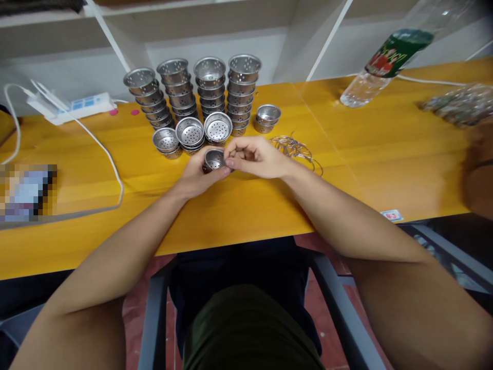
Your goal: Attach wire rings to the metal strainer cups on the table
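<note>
My left hand (195, 177) is wrapped round a small perforated metal strainer cup (213, 160), its open top tilted towards me. At the cup's right rim, my right hand (260, 156) pinches thumb and fingers together; whatever lies between them is too small to make out. Just beyond my hands stand short stacks of the same cups, the left one (165, 141), the middle one (190, 133) and the right one (218, 127). A tangle of thin metal wire rings (295, 148) lies to the right of my right hand.
Tall cup stacks (241, 92) line the back, with a low pair of cups (267, 118) to their right. A power strip (73, 108) with white cables and a blurred phone (29, 192) lie left. A plastic bottle (389, 56) and a clear bag (462, 105) are right.
</note>
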`<state>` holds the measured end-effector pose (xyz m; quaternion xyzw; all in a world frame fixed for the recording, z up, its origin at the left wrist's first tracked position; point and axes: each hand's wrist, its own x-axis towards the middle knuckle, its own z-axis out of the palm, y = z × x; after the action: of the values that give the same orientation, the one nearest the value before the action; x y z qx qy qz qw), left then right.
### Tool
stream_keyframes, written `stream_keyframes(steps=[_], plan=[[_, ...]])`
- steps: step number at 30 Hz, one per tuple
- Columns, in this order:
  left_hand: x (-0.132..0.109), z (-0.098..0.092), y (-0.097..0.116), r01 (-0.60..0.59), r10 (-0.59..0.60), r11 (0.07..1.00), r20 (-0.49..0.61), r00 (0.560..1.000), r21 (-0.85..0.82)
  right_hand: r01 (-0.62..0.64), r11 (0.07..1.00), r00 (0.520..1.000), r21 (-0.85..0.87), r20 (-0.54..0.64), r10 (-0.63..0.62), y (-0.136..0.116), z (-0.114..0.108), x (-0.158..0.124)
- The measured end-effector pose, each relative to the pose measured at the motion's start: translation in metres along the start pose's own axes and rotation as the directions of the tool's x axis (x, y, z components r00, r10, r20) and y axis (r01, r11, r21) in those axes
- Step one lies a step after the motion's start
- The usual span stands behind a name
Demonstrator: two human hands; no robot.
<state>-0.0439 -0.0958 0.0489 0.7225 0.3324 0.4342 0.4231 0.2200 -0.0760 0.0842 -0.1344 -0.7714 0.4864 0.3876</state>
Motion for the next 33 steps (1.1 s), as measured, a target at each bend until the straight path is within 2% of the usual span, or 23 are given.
stream_keyframes(steps=[4, 7, 16, 33], plan=[[0.0009, -0.0011, 0.0007, 0.046, -0.045, 0.999, 0.041, 0.998, -0.021, -0.090, 0.992, 0.996, 0.091, 0.031, 0.087, 0.0042, -0.0026, 0.0003], [0.0001, -0.0007, 0.0014, 0.046, -0.047, 0.998, 0.025, 0.999, 0.030, -0.129, 0.986, 0.992, 0.102, 0.024, 0.128, 0.0058, -0.0019, 0.0001], [-0.0014, -0.0029, 0.0004, 0.043, -0.044, 0.994, 0.009, 0.999, 0.104, -0.145, 0.984, 0.989, 0.104, 0.014, 0.144, 0.0014, -0.0012, 0.0023], [0.0008, -0.0034, -0.0053, 0.013, -0.014, 0.996, 0.018, 1.000, 0.085, -0.153, 0.984, 0.988, 0.095, 0.015, 0.153, 0.0027, 0.0024, 0.0014]])
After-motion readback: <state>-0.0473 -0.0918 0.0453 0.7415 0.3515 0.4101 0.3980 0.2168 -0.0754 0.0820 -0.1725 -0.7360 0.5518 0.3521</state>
